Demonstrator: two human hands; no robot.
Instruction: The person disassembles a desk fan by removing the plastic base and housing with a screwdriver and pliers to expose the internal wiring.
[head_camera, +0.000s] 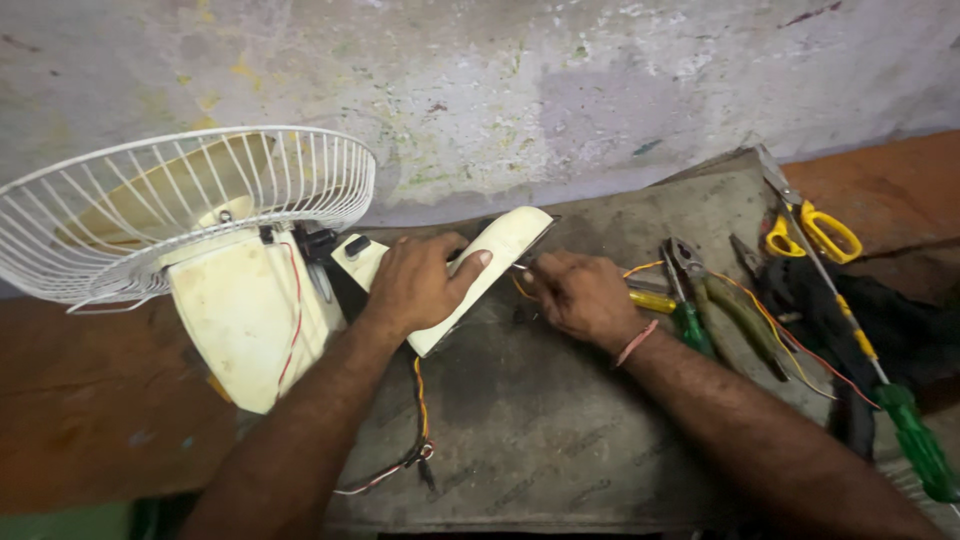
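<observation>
Your left hand grips the cream fan stand beside the fan motor housing; your right hand pinches a tool there. Probably light, brittle plastic: hold its broad middle.

I've got the fan lying at the left, its wire guard toward the wall behind, its neck piece stretching right across the mat. My left hand sits on top of that neck piece; my right hand is just right of it, at its edge. Wires trail from under the neck piece toward me. Right of my right hand lie pliers, then a long screwdriver farther right. Scissors lie behind those, near the far right corner of the mat.
</observation>
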